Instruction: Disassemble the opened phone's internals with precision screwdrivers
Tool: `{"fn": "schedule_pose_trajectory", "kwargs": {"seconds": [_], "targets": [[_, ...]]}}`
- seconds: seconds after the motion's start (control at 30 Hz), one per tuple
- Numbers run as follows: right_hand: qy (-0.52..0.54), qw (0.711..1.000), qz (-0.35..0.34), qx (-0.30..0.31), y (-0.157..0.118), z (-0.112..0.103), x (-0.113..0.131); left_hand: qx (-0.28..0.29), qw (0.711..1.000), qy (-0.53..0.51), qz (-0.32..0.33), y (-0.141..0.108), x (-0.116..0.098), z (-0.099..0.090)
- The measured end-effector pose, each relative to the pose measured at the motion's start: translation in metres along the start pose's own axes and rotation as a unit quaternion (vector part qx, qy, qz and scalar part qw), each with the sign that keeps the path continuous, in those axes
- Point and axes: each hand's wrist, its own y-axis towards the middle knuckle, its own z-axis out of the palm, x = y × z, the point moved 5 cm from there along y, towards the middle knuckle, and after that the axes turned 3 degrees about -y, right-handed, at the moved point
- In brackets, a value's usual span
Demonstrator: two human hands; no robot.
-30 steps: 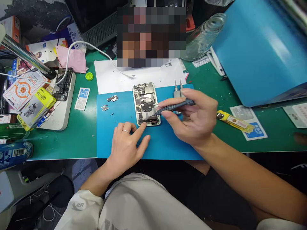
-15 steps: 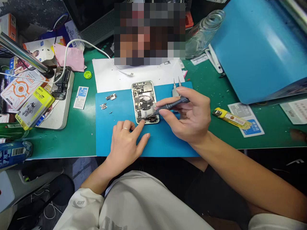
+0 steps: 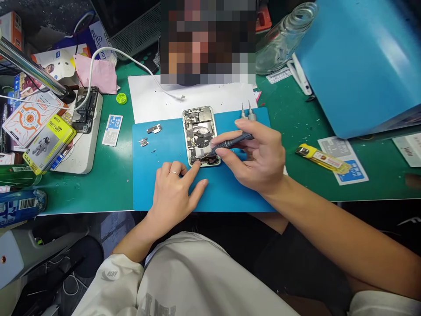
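An opened phone (image 3: 201, 131) with bare inner parts lies on a blue mat (image 3: 171, 188). My left hand (image 3: 174, 184) rests on the mat just below it, index fingertip on the phone's bottom edge and thumb spread apart. Between the thumb and fingers of my right hand (image 3: 259, 158) is a slim dark screwdriver (image 3: 232, 143), held slanted. Its thin tip reaches the lower part of the phone; exact contact is too small to make out. Small metal phone parts (image 3: 154, 128) lie left of the phone. Behind my right hand, two grey pointed tools (image 3: 247, 113) stick out.
White paper (image 3: 148, 96) and a white cable (image 3: 131, 63) lie behind the mat. To the right are a yellow cutter (image 3: 322, 159), a glass jar (image 3: 286, 39) and a large blue panel (image 3: 368, 66). Battery packs (image 3: 49, 145) and another opened phone (image 3: 86, 109) crowd the left.
The view has shifted slightly. My right hand and the screwdriver have moved a little left relative to the phone; my left index finger stays at its bottom edge.
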Motion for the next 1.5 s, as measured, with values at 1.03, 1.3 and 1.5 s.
{"fn": "schedule_pose_trajectory", "kwargs": {"seconds": [1.03, 1.3, 1.5], "targets": [[0.006, 1.0, 0.003, 0.0, 0.002, 0.001, 0.0, 0.007, 1.0, -0.01, 0.004, 0.0, -0.001, 0.0], [0.07, 0.996, 0.043, -0.033, 0.009, -0.001, 0.005, -0.024, 0.998, -0.061, -0.026, 0.0, 0.003, -0.004], [0.088, 0.993, 0.073, -0.02, 0.009, -0.002, 0.003, -0.036, 0.997, -0.052, -0.039, 0.007, -0.002, -0.013]]}}
